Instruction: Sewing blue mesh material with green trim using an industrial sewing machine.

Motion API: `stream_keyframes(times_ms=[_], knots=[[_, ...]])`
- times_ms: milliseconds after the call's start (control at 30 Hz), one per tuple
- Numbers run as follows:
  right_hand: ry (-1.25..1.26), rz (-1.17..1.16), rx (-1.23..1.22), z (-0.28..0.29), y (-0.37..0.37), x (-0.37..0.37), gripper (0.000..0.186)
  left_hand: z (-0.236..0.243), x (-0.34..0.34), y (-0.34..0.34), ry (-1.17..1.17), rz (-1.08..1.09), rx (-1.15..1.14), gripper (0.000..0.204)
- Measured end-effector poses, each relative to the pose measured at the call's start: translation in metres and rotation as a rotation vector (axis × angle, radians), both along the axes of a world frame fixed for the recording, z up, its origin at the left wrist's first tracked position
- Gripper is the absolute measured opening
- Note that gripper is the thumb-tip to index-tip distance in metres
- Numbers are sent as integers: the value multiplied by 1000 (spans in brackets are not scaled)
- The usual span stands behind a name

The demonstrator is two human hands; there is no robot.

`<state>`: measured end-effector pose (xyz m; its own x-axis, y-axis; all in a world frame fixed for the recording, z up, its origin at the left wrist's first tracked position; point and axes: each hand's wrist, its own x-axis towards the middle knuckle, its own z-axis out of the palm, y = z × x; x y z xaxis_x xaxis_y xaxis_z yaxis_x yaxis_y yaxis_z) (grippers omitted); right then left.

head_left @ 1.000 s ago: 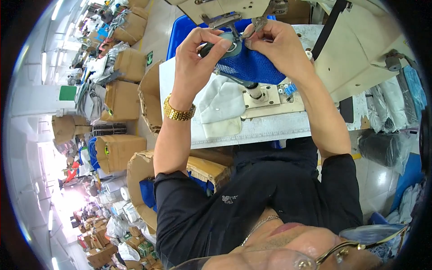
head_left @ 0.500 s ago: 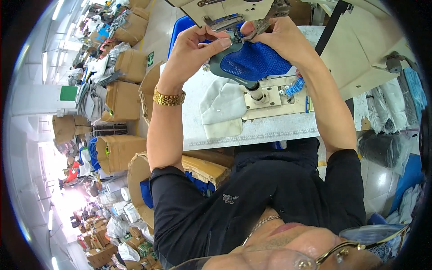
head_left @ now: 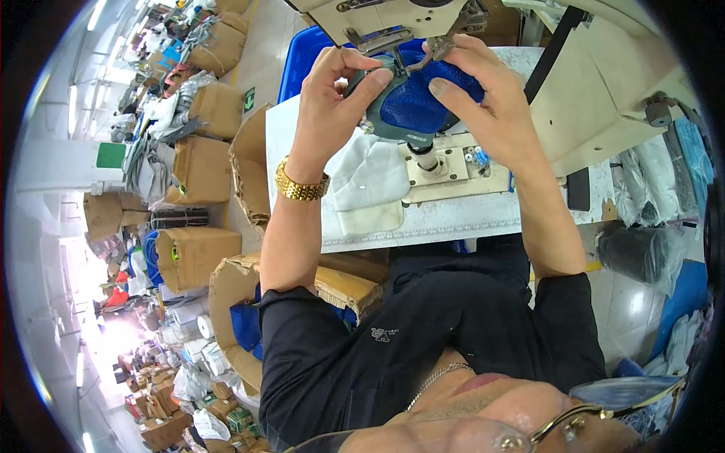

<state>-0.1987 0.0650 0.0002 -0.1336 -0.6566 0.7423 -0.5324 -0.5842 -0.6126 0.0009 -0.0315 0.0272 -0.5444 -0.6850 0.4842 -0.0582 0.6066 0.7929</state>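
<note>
A blue mesh shoe upper [head_left: 411, 109] with grey edging sits under the needle area of a sewing machine [head_left: 396, 19], above its metal post [head_left: 425, 158]. My left hand [head_left: 343, 94] pinches the grey edge between thumb and fingers, left of the presser foot. On the other side, my right hand [head_left: 491, 102] holds the blue mesh, thumb on the near face and fingers beyond it, close to the machine's metal lever. White fabric pieces [head_left: 370, 174] lie on the white worktable [head_left: 453, 230], left of the post's base plate.
A blue bin [head_left: 298, 64] stands behind the table. Open cardboard boxes [head_left: 234, 283] with blue material are at the left, near my elbow. The machine's arm [head_left: 612, 98] rises at the right. Wrapped bundles [head_left: 642, 253] lie at the far right.
The shoe upper has turned and shifted slightly under the machine. My right hand has changed its hold, its thumb now on the mesh. The left hand has moved a little to the right.
</note>
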Motion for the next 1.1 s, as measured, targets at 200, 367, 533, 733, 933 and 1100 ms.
stream_keyframes(times_ms=[200, 367, 533, 733, 933, 1100], knots=[[11, -4, 28, -5, -9, 1, 33, -1, -10, 23, -11, 193, -61, 20], [-90, -59, 27, -11, -4, 3, 37, -2, -16, 38, -53, 325, -211, 20], [-808, 97, -4, -47, 33, 36, 27, -10, -20, 45, -5, 504, -340, 21], [-1492, 1253, 657, -96, 22, 70, 46, -5, -21, 45, -63, 467, -481, 18], [-1840, 1371, 194, -88, 9, 74, 37, -11, -4, 38, -80, 304, -811, 22], [-1606, 1276, 130, -95, 26, 73, 27, -9, 3, 42, -174, 223, -901, 28]])
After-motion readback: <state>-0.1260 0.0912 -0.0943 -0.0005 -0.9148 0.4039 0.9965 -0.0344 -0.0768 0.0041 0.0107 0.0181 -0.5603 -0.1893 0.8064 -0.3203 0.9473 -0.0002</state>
